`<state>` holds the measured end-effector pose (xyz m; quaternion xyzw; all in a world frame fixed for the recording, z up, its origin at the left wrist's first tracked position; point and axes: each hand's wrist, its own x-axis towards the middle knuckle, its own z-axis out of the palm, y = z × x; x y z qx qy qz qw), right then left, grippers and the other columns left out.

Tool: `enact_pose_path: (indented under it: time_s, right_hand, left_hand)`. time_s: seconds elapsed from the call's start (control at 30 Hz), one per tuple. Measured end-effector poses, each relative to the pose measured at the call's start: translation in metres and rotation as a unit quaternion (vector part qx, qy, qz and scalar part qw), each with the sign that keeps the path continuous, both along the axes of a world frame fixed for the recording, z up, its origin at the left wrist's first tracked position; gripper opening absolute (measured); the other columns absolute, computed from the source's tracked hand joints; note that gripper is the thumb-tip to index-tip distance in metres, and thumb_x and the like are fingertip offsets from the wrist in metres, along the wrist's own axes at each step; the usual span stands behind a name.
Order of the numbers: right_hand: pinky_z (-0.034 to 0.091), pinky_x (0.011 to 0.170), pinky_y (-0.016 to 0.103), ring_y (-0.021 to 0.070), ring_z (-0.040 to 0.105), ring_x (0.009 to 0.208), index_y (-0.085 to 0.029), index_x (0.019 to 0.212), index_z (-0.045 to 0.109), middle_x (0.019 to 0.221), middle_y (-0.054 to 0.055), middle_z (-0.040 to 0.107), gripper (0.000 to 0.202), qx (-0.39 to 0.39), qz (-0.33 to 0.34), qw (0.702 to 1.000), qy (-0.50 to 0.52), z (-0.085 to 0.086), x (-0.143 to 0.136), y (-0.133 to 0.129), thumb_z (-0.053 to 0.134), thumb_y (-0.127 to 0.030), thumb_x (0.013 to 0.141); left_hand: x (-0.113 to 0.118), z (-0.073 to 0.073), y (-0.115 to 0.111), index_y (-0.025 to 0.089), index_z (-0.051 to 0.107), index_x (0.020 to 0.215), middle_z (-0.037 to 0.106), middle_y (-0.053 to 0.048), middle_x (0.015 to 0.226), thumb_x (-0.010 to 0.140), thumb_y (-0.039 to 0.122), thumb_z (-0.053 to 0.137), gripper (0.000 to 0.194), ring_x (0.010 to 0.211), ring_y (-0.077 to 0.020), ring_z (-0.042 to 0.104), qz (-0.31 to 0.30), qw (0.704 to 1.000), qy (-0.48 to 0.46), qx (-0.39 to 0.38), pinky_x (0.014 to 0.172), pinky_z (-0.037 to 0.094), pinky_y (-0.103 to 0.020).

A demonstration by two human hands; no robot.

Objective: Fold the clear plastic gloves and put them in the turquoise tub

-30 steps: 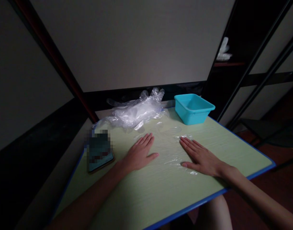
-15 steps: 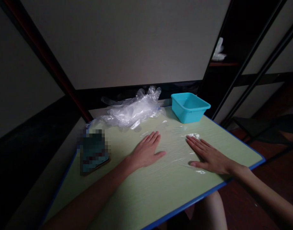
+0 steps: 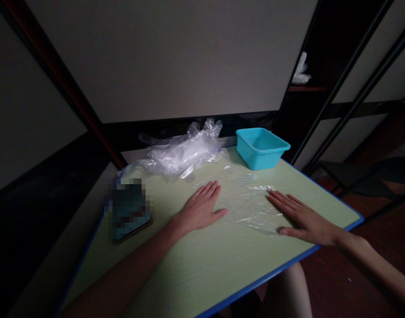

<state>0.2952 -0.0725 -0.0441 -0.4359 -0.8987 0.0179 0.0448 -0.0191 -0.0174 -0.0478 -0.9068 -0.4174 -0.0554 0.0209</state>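
A clear disposable plastic glove [image 3: 245, 205] lies spread on the pale green table, thin and hard to outline, with shiny wrinkles. My left hand [image 3: 202, 205] rests flat at its left side, fingers together and thumb stretched out. At its right edge, my right hand [image 3: 300, 216] lies palm down with fingers extended and the thumb apart. Neither hand grips anything. Beyond my left hand, a heap of similar clear plastic gloves [image 3: 182, 154] lies along the back edge of the table.
A turquoise plastic basin [image 3: 262, 154] stands at the back right of the table [image 3: 189, 269], which has a blue rim. On the left lies a phone-like device [image 3: 131, 214], its screen pixelated. A cabinet panel [image 3: 189, 62] rises behind the table.
My right hand has slid to the right across the plastic glove, towards the table's right side. The wrinkles between my hands have shifted. My left hand has stayed in place.
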Motion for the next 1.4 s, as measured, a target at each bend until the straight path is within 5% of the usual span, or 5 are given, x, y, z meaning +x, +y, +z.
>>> enact_pose_path:
  time_s: [0.2, 0.37, 0.57, 0.97, 1.4]
  right_hand:
    - [0.032, 0.096, 0.047, 0.0279, 0.021, 0.126, -0.018, 0.135, 0.021, 0.141, 0.01, 0.017, 0.073, 0.04, 0.016, 0.999, 0.019, 0.015, 0.008, -0.022, 0.051, -0.048, 0.076]
    - [0.043, 0.087, 0.037, 0.02, 0.045, 0.111, -0.018, 0.119, 0.047, 0.122, 0.008, 0.05, 0.032, 0.129, 0.127, 0.983, 0.004, 0.027, -0.013, -0.032, 0.042, -0.022, 0.087]
    - [0.046, 0.078, 0.035, 0.0193, 0.053, 0.097, -0.012, 0.105, 0.056, 0.102, 0.01, 0.061, 0.032, 0.17, 0.218, 0.961, -0.016, 0.028, -0.032, -0.032, 0.028, -0.014, 0.091]
    - [0.046, 0.067, 0.033, 0.018, 0.057, 0.077, -0.019, 0.121, 0.043, 0.085, 0.008, 0.061, 0.036, 0.055, 0.041, 0.992, 0.11, 0.035, -0.049, 0.016, 0.031, -0.019, 0.088]
    - [0.047, 0.075, 0.038, 0.0219, 0.055, 0.089, -0.015, 0.113, 0.049, 0.099, 0.011, 0.059, 0.032, 0.121, -0.041, 0.976, 0.174, 0.011, -0.063, 0.027, 0.033, -0.015, 0.084]
  left_hand:
    - [0.0, 0.0, 0.0, 0.006, 0.022, 0.132, 0.016, -0.014, 0.14, 0.082, 0.057, 0.025, 0.071, 0.129, -0.0228, 0.012, 0.0, 1.0, 0.004, 0.005, 0.103, 0.011, -0.034]
    - [-0.001, 0.0, 0.0, 0.006, 0.022, 0.132, 0.016, -0.013, 0.14, 0.082, 0.057, 0.025, 0.071, 0.129, -0.0227, 0.012, 0.002, 1.0, 0.009, 0.007, 0.103, 0.012, -0.034]
    - [-0.001, -0.002, 0.001, 0.008, 0.02, 0.132, 0.017, -0.012, 0.14, 0.082, 0.058, 0.024, 0.071, 0.129, -0.0217, 0.011, 0.003, 1.0, 0.009, 0.01, 0.104, 0.012, -0.034]
    - [-0.002, -0.002, 0.001, 0.009, 0.02, 0.133, 0.017, -0.012, 0.14, 0.082, 0.057, 0.027, 0.07, 0.129, -0.0219, 0.009, 0.0, 1.0, -0.011, 0.001, 0.104, 0.012, -0.035]
    - [-0.003, -0.001, 0.001, 0.013, 0.021, 0.133, 0.015, -0.01, 0.141, 0.082, 0.055, 0.03, 0.066, 0.129, -0.0213, 0.01, -0.003, 1.0, -0.022, 0.001, 0.104, 0.012, -0.035]
